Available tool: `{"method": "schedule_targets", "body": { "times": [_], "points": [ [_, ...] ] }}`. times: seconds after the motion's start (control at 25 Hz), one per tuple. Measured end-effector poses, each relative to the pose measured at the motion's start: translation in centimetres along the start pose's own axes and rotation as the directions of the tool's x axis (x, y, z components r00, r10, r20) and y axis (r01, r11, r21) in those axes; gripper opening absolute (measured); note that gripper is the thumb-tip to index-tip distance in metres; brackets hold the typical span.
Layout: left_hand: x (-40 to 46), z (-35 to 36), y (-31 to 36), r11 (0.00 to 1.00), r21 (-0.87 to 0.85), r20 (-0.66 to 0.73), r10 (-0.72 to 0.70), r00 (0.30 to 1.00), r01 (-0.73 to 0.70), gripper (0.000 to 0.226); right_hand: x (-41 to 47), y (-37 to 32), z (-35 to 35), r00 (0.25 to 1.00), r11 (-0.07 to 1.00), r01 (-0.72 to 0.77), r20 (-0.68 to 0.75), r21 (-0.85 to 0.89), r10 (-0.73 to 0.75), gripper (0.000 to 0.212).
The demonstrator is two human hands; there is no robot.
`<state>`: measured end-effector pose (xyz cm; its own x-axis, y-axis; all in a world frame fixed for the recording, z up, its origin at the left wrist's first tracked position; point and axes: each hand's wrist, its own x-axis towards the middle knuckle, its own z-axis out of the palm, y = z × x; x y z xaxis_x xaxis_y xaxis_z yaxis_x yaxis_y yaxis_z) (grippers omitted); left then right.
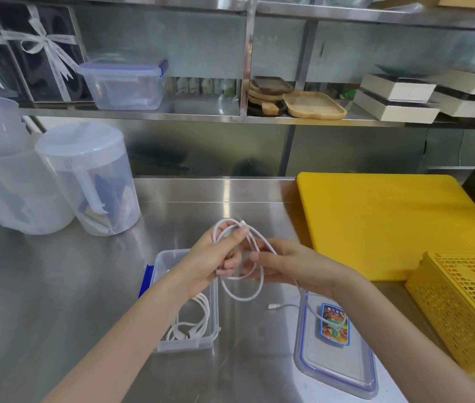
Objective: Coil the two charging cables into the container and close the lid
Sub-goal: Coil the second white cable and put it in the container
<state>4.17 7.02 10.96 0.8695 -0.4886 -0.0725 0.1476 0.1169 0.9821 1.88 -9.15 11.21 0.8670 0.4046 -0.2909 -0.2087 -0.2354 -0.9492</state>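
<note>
Cable 2 [240,286] hangs in loops between our hands above the bench [56,286], and we see the container [215,315] lying just below and slightly left of those loops, its long axis running away from us. Our left hand [216,257] sits almost directly over the container's far end, so we judge it the nearer hand for the drop. Its fingers curl round the gathered loops, pinching them at the top. Our right hand [288,266] is beside it, fingers fairly straight, thumb and forefinger guiding a strand; a full grip we cannot tell. The cable's loose tail runs down to the right across the lid [335,370], and its plug [272,306] rests on the bench between container and lid.

Cable 1 [192,324] already lies coiled in the container's near half. The lid lies flat on the bench to the right, well apart from the container, with a coloured label [333,324] on it. We judge the tail needs winding in before the coil goes down.
</note>
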Motion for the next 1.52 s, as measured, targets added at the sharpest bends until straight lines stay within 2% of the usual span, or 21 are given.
{"method": "schedule_targets", "body": {
  "times": [0.16, 0.28, 0.36, 0.44, 0.52, 0.72, 0.84, 0.96, 1.04, 1.16, 1.32, 1.4, 1.52],
  "points": [
    [0.2, -0.6, -0.2, 0.997, -0.07, -0.052, -0.026, 0.998, 0.022, 0.012, 0.1, 0.2, 0.1, 0.987, 0.995, 0.091, -0.139, 0.05, -0.083, 0.017],
    [0.2, -0.8, -0.4, 0.993, -0.104, -0.013, -0.057, 0.998, 0.056, 0.013, 0.1, -0.1, 0.5, 0.973, 0.986, 0.159, -0.178, 0.048, -0.149, 0.032],
    [0.1, -1.0, -0.4, 0.992, -0.083, 0.077, -0.093, 0.993, 0.099, 0.013, 0.3, 0.1, 0.8, 0.971, 0.972, 0.187, -0.178, 0.145, -0.16, 0.04],
    [-0.1, -1.4, -0.1, 0.97, -0.165, 0.177, -0.148, 0.973, 0.177, 0.021, 0.5, 0.1, 0.8, 0.974, 0.948, 0.189, -0.17, 0.258, -0.148, 0.035],
    [-0.2, -1.9, 0.2, 0.943, -0.242, 0.249, -0.168, 0.954, 0.229, 0.031, 0.5, 0.1, 0.6, 0.979, 0.944, 0.167, -0.157, 0.283, -0.127, 0.032],
    [-0.5, -2.5, 0.5, 0.963, -0.195, 0.256, -0.133, 0.958, 0.185, 0.024, -0.1, -0.5, -0.3, 0.989, 0.947, 0.145, -0.058, 0.286, -0.134, 0.039],
    [-0.4, -2.5, 0.6, 0.94, -0.232, 0.311, -0.174, 0.934, 0.252, 0.031, -0.4, -0.9, -0.3, 0.993, 0.974, 0.12, -0.011, 0.19, -0.12, 0.044],
    [-0.3, -2.4, 0.4, 0.954, -0.179, 0.288, -0.184, 0.94, 0.242, 0.032, -0.4, -1.3, 0.1, 0.996, 0.996, 0.091, 0.006, -0.019, -0.091, 0.046],
    [-0.3, -2.2, 0.3, 0.962, -0.155, 0.264, -0.178, 0.948, 0.224, 0.032, -0.4, -1.6, 0.3, 0.997, 0.994, 0.079, -0.009, -0.079, -0.08, 0.046],
    [-0.3, -2.2, 0.4, 0.948, -0.156, 0.321, -0.216, 0.922, 0.277, 0.035, -0.2, -2.0, 0.5, 0.997, 0.993, 0.078, 0.02, -0.092, -0.076, 0.046],
    [-0.1, -2.1, 0.9, 0.92, -0.131, 0.442, -0.28, 0.852, 0.37, 0.048, -0.4, -2.1, 0.0, 0.977, 0.998, 0.053, 0.206, 0.02, -0.056, 0.046],
    [-0.1, -1.7, 1.0, 0.914, -0.111, 0.423, -0.312, 0.851, 0.391, 0.046, -0.5, -2.3, -0.1, 0.966, 0.999, 0.045, 0.254, 0.005, -0.045, 0.043],
    [-0.1, -1.5, 1.1, 0.941, -0.082, 0.376, -0.275, 0.885, 0.327, 0.032, -0.6, -2.1, -0.5, 0.972, 0.992, 0.11, 0.215, -0.056, -0.095, 0.034]
  ]
}}
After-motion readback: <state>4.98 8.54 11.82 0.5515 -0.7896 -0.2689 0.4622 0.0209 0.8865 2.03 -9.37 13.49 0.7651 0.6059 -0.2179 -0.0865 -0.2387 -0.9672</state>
